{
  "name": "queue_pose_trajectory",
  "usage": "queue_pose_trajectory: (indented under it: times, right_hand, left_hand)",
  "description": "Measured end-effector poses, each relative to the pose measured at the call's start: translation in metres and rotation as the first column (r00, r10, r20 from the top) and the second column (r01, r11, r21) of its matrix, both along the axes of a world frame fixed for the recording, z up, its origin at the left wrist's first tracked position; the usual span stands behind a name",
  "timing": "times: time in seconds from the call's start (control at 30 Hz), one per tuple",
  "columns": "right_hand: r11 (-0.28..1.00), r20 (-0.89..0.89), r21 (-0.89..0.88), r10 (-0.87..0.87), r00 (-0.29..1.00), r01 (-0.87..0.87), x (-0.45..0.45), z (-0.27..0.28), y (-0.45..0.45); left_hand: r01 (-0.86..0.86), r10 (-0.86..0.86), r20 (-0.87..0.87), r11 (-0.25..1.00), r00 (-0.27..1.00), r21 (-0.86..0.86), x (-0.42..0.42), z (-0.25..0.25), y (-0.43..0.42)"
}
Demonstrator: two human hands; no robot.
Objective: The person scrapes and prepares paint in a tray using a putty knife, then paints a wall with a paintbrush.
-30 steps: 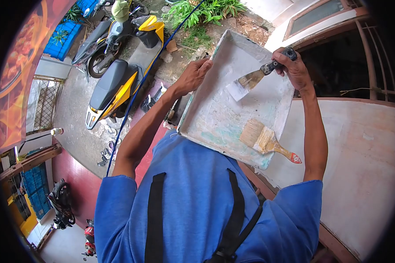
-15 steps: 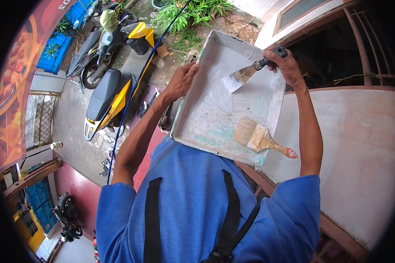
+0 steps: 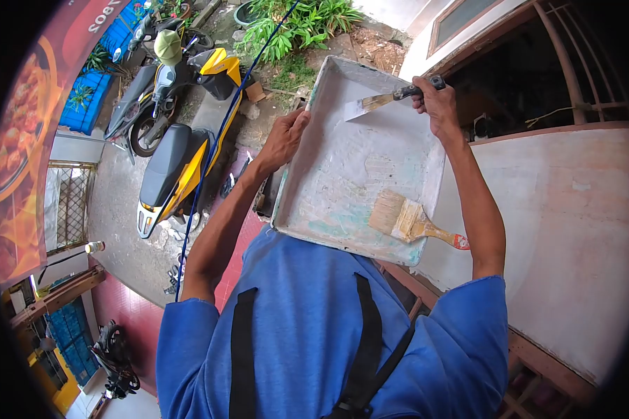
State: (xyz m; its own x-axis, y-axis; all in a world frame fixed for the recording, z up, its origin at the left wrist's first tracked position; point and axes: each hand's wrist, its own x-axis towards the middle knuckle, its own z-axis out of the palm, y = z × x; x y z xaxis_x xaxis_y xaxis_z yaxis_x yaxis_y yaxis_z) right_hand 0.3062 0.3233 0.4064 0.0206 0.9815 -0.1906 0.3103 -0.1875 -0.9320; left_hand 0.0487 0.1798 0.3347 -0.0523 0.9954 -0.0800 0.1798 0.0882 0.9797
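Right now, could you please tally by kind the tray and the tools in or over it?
Tray, held by the left hand: 1
Scraper, held by the right hand: 1
Brush, resting on the tray: 1
Total: 3

The brush (image 3: 407,219) lay in the near right part of the tray (image 3: 367,150), its handle over the edge. The left hand (image 3: 284,138) was at the tray's left side. The right hand (image 3: 437,105) had the scraper (image 3: 388,99). Left was a scooter (image 3: 176,167), right a wall (image 3: 538,223), and plants (image 3: 297,29) behind.
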Motion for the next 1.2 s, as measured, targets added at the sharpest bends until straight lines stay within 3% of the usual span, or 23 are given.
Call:
queue_pose_trajectory:
  times: [0.13, 0.23, 0.27, 0.37, 0.47, 0.5, 0.53, 0.7, 0.8, 0.9, 1.03, 1.13, 1.2]
  right_hand:
    - [0.984, 0.181, 0.145, -0.126, 0.975, 0.1, 0.029, 0.028, 0.0]
    - [0.971, 0.373, 0.238, -0.117, 0.92, 0.026, 0.038, 0.044, -0.001]
    - [0.884, 0.55, 0.446, -0.148, 0.822, -0.139, 0.037, 0.039, 0.004]
    - [0.759, 0.693, 0.536, -0.147, 0.706, -0.369, 0.018, 0.036, 0.001]
    - [0.75, 0.726, 0.475, -0.038, 0.687, -0.46, -0.029, 0.039, -0.002]
    - [0.781, 0.775, 0.379, 0.026, 0.632, -0.497, -0.047, 0.045, -0.003]
    - [0.73, 0.792, 0.407, 0.016, 0.61, -0.549, -0.061, 0.042, 0.0]
    - [0.658, 0.723, 0.461, 0.112, 0.682, -0.596, -0.117, 0.046, 0.009]
    - [0.666, 0.6, 0.556, 0.094, 0.795, -0.498, -0.123, 0.06, 0.0]
    - [0.744, 0.467, 0.546, 0.111, 0.877, -0.385, -0.114, 0.055, -0.006]
    - [0.814, 0.484, 0.521, -0.033, 0.875, -0.258, -0.078, 0.043, 0.0]
    - [0.785, 0.466, 0.58, -0.099, 0.879, -0.218, -0.063, 0.039, 0.01]
    - [0.861, 0.413, 0.479, -0.048, 0.909, -0.172, -0.069, 0.037, 0.008]
  left_hand:
    - [-0.016, 0.016, 0.015, 1.0, 1.0, 0.019, 0.002, 0.001, -0.002]
    - [0.012, -0.012, -0.005, 1.0, 1.0, 0.0, -0.001, 0.001, -0.001]
    - [0.019, -0.019, -0.014, 1.0, 1.0, -0.011, -0.002, 0.0, 0.0]
    - [0.006, -0.007, 0.017, 0.999, 1.0, 0.048, 0.0, -0.002, -0.001]
    - [-0.002, 0.0, 0.041, 0.999, 0.999, 0.054, 0.001, -0.001, -0.002]
    - [0.001, -0.003, 0.042, 0.999, 0.999, 0.05, 0.001, 0.001, -0.002]
    - [0.005, -0.007, 0.044, 0.999, 0.999, 0.044, 0.001, 0.003, -0.003]
    - [-0.009, 0.01, -0.018, 0.999, 1.0, 0.038, 0.002, 0.011, -0.003]
    - [-0.023, 0.025, -0.043, 0.998, 0.999, 0.055, 0.001, 0.009, -0.003]
    - [0.007, -0.004, -0.044, 0.999, 0.999, 0.054, 0.002, 0.016, -0.005]
    - [0.023, -0.022, -0.058, 0.999, 0.998, 0.023, -0.004, 0.009, -0.005]
    - [-0.003, 0.004, -0.02, 0.998, 1.0, 0.069, 0.0, 0.01, -0.006]
    - [0.001, -0.001, 0.0, 0.997, 1.0, 0.075, 0.002, 0.014, -0.006]
